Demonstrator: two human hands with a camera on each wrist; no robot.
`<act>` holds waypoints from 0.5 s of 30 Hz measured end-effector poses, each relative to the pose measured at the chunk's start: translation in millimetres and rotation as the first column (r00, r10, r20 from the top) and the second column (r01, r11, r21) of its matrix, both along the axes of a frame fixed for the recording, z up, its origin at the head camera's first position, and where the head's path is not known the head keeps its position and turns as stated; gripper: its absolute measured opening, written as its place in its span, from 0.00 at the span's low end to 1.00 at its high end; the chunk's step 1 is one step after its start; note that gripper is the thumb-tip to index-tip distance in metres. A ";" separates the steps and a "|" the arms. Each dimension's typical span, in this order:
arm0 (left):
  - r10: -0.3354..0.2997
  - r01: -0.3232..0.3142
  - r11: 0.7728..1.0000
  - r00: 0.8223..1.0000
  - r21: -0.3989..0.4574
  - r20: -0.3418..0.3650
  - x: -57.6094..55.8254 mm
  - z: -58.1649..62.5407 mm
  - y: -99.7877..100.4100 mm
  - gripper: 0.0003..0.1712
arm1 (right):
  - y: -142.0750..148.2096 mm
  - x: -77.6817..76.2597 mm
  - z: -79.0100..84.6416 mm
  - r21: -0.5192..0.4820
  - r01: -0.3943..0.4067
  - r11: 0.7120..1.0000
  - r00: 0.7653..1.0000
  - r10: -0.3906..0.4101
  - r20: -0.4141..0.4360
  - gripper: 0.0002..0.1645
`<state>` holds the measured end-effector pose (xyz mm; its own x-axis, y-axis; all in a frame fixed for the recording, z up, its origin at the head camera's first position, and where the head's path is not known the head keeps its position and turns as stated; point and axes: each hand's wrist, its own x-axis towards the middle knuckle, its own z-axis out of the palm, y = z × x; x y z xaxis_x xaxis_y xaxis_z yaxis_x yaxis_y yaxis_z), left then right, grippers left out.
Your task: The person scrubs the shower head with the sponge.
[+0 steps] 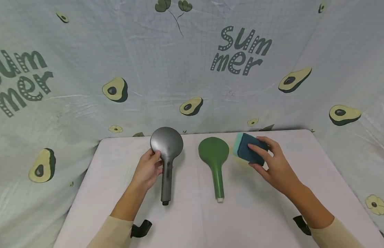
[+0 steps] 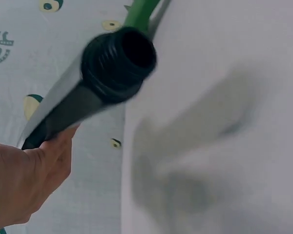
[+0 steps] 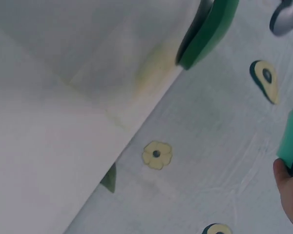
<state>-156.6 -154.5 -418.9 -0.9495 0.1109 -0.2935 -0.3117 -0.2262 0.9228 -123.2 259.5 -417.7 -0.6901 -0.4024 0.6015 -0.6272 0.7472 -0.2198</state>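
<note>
My left hand grips a grey shower head just below its round head, its handle pointing toward me. In the left wrist view the threaded black end of that handle faces the camera, and a shadow falls on the table below it. A green shower head lies on the table between my hands, its white-tipped handle toward me. My right hand pinches a sponge, dark blue with a light teal layer, to the right of the green shower head. Only a corner of the sponge shows in the right wrist view.
A pale pink cloth covers the table. Behind it hangs a light curtain printed with avocados, flowers and lettering. Black wrist-mount pieces show beside both forearms.
</note>
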 end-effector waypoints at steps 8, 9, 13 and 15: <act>0.049 -0.040 0.995 0.994 -0.092 0.102 0.9 -27.1 -14.4 0.27 | 22.3 -19.5 -4.6 0.007 0.087 0.996 0.986 -0.087 0.143 0.41; 0.058 -0.048 0.994 0.993 -0.097 0.104 0.4 -29.9 -15.5 0.27 | 24.2 -21.0 -5.5 0.006 0.095 0.995 0.983 -0.095 0.157 0.44; 0.089 -0.076 0.991 0.989 -0.108 0.119 -2.2 -39.4 -18.7 0.25 | 31.2 -24.1 -9.6 0.017 0.118 0.993 0.974 -0.119 0.191 0.43; 0.078 -0.063 0.991 0.989 -0.115 0.126 -2.7 -42.6 -19.7 0.26 | 34.6 -24.1 -11.6 0.027 0.129 0.991 0.971 -0.132 0.199 0.42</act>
